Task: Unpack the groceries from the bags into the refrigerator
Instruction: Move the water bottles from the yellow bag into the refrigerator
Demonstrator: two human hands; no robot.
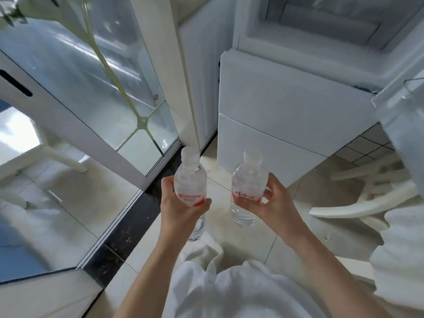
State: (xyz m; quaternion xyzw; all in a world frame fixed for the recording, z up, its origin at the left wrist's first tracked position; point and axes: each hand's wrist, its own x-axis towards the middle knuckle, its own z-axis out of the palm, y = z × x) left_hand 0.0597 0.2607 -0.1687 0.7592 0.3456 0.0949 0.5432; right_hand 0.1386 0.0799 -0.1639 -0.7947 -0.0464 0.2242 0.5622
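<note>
I hold two clear water bottles with red-and-white labels and white caps, upright in front of me above the tiled floor. My left hand (177,207) grips the left bottle (190,180) around its label. My right hand (271,200) grips the right bottle (249,180) the same way, about a hand's width to the side. Straight ahead stands the white refrigerator (286,106), its upper compartment (321,26) open, the lower drawer fronts closed. Its open door (403,115) hangs at the right edge with a clear shelf on it.
A glass sliding door with a white frame (96,88) runs along the left, with a dark stone threshold (130,226) at its foot. A white chair (367,193) lies low on the right. White fabric (399,260) fills the lower right corner.
</note>
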